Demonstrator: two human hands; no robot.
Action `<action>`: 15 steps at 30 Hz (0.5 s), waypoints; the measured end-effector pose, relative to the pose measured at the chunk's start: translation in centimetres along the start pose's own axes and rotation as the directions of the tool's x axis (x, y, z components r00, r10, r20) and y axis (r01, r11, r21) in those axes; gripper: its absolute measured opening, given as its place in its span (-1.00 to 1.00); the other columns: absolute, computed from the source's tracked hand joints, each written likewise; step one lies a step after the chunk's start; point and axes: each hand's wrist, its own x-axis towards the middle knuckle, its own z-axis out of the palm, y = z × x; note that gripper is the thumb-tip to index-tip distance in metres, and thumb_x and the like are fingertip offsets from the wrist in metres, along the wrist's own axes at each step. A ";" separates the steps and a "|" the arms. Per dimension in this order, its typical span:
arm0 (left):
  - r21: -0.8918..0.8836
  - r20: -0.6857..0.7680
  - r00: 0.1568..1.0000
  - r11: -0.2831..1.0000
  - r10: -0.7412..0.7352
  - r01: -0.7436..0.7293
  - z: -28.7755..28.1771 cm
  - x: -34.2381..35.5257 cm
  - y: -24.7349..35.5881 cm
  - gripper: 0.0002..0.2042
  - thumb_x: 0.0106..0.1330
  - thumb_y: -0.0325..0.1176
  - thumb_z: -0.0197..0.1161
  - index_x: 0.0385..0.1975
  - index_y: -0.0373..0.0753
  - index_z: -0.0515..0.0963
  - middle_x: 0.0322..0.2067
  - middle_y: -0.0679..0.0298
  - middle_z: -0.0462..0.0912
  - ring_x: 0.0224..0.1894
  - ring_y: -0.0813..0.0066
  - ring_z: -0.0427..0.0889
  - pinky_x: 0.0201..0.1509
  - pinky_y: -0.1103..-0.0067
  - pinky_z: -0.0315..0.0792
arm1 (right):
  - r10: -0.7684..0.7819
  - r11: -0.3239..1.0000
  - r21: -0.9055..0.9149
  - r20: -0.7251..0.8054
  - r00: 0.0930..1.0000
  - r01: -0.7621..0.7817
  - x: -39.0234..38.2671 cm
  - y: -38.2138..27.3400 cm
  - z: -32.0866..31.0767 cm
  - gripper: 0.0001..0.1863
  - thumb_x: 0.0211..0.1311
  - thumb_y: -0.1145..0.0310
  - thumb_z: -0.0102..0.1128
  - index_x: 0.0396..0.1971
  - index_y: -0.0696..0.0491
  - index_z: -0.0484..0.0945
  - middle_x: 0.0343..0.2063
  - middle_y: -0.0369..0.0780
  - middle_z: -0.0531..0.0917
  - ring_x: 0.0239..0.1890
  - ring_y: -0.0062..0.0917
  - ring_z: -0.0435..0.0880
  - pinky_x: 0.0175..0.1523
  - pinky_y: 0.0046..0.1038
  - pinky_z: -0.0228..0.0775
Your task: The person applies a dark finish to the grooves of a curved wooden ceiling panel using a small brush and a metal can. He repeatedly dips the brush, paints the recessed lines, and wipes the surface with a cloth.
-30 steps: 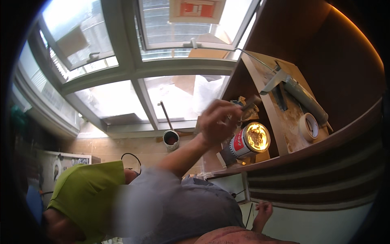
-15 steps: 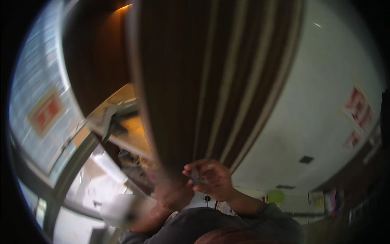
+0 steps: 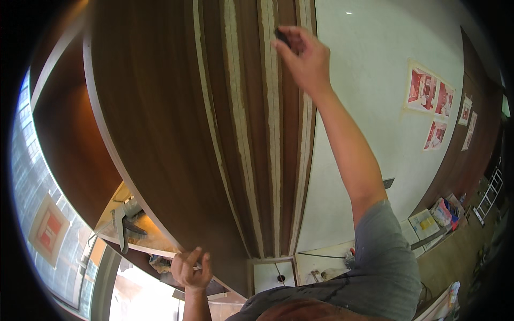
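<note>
Right hand (image 3: 311, 63) pinched dark piece (image 3: 281, 36) high by striped panel (image 3: 257, 134); steadiness seemed needed next. Left hand (image 3: 191, 272) half-curled, seemingly empty, panel's lower left.

Wooden shelf (image 3: 153, 231) at lower left, a grey caulking gun (image 3: 127, 209) directly on its orange-lit top.

Your right hand (image 3: 309, 60) is up near one o'clock, thumb and fingers pinched together, its forearm (image 3: 347, 144) slanting toward eleven from an elbow (image 3: 369, 199) between three and four. Your left hand (image 3: 191, 272) sits at seven, fingers loosely bent, thumb apart, wrist (image 3: 196, 291) directed toward twelve.
</note>
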 end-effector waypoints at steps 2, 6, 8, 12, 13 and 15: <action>0.018 -0.021 0.998 0.998 0.057 -0.057 0.8 -0.5 -0.4 -0.85 0.20 -0.41 0.45 -0.28 -0.21 0.64 -0.46 0.23 0.67 -0.46 0.30 0.60 -0.32 0.43 0.45 | -0.027 0.988 -0.156 -0.066 0.997 0.016 3.1 3.2 1.1 -0.65 0.21 0.25 0.50 -0.09 0.14 0.71 -0.24 -0.14 0.80 -0.23 -0.42 0.80 -0.07 -0.43 0.61; 0.075 -0.125 0.981 0.988 0.145 -0.136 2.1 -1.1 -1.3 -0.85 0.13 -0.39 0.49 -0.36 -0.12 0.65 -0.50 0.38 0.60 -0.51 0.38 0.53 -0.42 0.44 0.34 | -0.170 0.917 -0.390 -0.197 0.965 0.082 6.4 7.3 3.7 -0.65 0.21 0.22 0.48 -0.12 0.16 0.74 -0.22 -0.10 0.80 -0.19 -0.34 0.79 -0.04 -0.35 0.62; 0.083 -0.135 0.979 0.986 0.152 -0.142 2.1 -1.6 -1.7 -0.86 0.14 -0.37 0.49 -0.37 -0.12 0.64 -0.50 0.39 0.58 -0.51 0.38 0.53 -0.40 0.42 0.32 | -0.225 0.895 -0.431 -0.222 0.949 0.112 7.2 8.3 4.4 -0.65 0.21 0.21 0.48 -0.14 0.16 0.75 -0.19 -0.08 0.79 -0.16 -0.26 0.79 -0.01 -0.31 0.62; 0.073 -0.132 0.982 0.989 0.134 -0.125 2.0 -2.1 -1.7 -0.86 0.15 -0.39 0.46 -0.40 -0.12 0.60 -0.52 0.39 0.55 -0.50 0.39 0.51 -0.40 0.42 0.32 | -0.290 0.848 -0.505 -0.185 0.939 0.162 6.9 9.3 5.4 -0.64 0.24 0.19 0.44 -0.11 0.16 0.75 -0.08 -0.06 0.75 -0.12 -0.16 0.76 0.04 -0.25 0.61; 0.068 -0.127 0.982 0.989 0.138 -0.130 1.9 -2.4 -1.7 -0.86 0.15 -0.40 0.46 -0.40 -0.12 0.59 -0.52 0.39 0.55 -0.51 0.39 0.51 -0.40 0.42 0.32 | -0.287 0.837 -0.523 -0.173 0.942 0.159 6.3 9.5 5.4 -0.63 0.25 0.18 0.43 -0.09 0.15 0.75 -0.04 -0.06 0.73 -0.12 -0.14 0.75 0.05 -0.23 0.60; 0.060 -0.121 0.982 0.988 0.146 -0.139 1.8 -2.6 -1.8 -0.86 0.14 -0.41 0.45 -0.41 -0.13 0.58 -0.52 0.39 0.54 -0.51 0.39 0.50 -0.40 0.42 0.32 | -0.307 0.816 -0.558 -0.197 0.931 0.151 5.8 9.8 5.7 -0.64 0.27 0.17 0.40 -0.10 0.15 0.76 -0.06 -0.06 0.75 -0.06 -0.14 0.74 0.08 -0.24 0.60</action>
